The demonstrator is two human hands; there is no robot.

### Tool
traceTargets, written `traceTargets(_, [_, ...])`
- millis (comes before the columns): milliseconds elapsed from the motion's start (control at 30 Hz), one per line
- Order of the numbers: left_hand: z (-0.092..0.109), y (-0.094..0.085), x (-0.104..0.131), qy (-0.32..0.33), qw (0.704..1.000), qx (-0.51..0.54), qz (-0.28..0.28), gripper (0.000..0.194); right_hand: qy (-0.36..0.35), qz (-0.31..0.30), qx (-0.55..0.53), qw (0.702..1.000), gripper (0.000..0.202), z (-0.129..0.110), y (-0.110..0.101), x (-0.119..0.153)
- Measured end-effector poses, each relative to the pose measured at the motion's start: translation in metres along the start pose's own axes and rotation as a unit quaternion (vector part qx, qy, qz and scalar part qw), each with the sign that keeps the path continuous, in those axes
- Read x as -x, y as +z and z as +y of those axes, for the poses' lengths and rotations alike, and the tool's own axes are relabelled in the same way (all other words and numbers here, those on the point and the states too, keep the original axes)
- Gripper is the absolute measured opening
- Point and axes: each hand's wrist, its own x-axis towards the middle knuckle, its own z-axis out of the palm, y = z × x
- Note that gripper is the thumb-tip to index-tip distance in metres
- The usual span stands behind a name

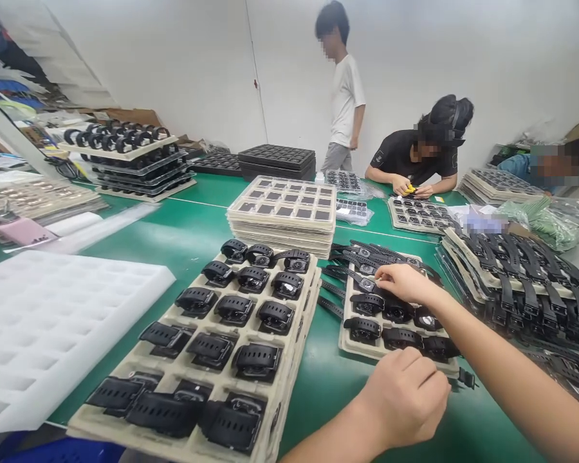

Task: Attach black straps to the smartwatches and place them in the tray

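My right hand (403, 281) reaches over a beige tray (367, 348) of black smartwatches. Its fingers are closed at the edge of a smartwatch (367, 283) whose strap lies unfastened. In the front rows of this tray the watch straps are looped shut; at the back several straps lie flat and stick out past the left rim. My left hand (400, 399) is curled into a fist in front of the tray's near edge. Its fingertips are turned away, so what it holds, if anything, is hidden. A black strap end (467, 378) juts out just beyond it.
Left of my hands stands a tray stack (296, 341) topped with looped watches. More strapped watches (516, 270) pile up at right. Behind are a stack of beige trays (282, 222) and black trays (277, 157). White foam (67, 321) lies left. Co-workers sit and walk at the back.
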Motion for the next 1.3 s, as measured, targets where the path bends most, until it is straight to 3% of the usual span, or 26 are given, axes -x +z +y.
traceTargets(133, [0.000, 0.002, 0.001, -0.004, 1.000, 0.002, -0.004, 0.023, 0.002, -0.041, 0.032, 0.999, 0.046, 0.001, -0.006, 0.003])
traceTargets(400, [0.001, 0.003, 0.001, -0.011, 1.000, 0.009, -0.013, 0.027, 0.047, -0.034, 0.120, 0.991, 0.033, -0.020, -0.010, -0.011])
traceTargets(600, [-0.001, 0.005, 0.003, -0.015, 1.000, 0.012, -0.020, 0.025, 0.106, -0.110, 0.137, 0.979, 0.029, -0.046, 0.007, -0.046])
traceTargets(700, [-0.001, 0.005, 0.003, -0.025, 0.999, 0.017, -0.020, 0.024, 0.128, -0.109, 0.100, 0.981, 0.027, -0.050, 0.004, -0.051])
traceTargets(767, [-0.002, 0.004, 0.002, -0.036, 0.999, 0.023, -0.018, 0.025, 0.132, -0.081, 0.061, 0.986, 0.023, -0.049, -0.002, -0.047])
traceTargets(867, [-0.003, 0.004, 0.001, -0.051, 0.998, 0.045, -0.014, 0.024, 0.127, 0.013, -0.013, 0.992, 0.022, -0.045, -0.015, -0.034])
traceTargets(1000, [-0.002, 0.000, -0.001, -0.120, 0.981, 0.150, 0.028, 0.017, 0.089, 0.156, -0.117, 0.977, 0.040, -0.038, -0.044, -0.004])
traceTargets(1100, [-0.003, -0.006, -0.001, -0.285, 0.917, 0.266, 0.085, 0.014, 0.037, 0.175, -0.211, 0.961, 0.045, -0.036, -0.066, 0.032])
traceTargets(1200, [-0.005, -0.012, -0.003, -0.399, 0.800, 0.425, 0.141, 0.051, -0.010, 0.015, -0.331, 0.944, 0.040, -0.041, -0.073, 0.072])
traceTargets(1300, [-0.006, -0.012, -0.009, -0.437, 0.663, 0.593, 0.132, 0.068, -0.025, -0.129, -0.271, 0.954, 0.033, -0.049, -0.067, 0.099])
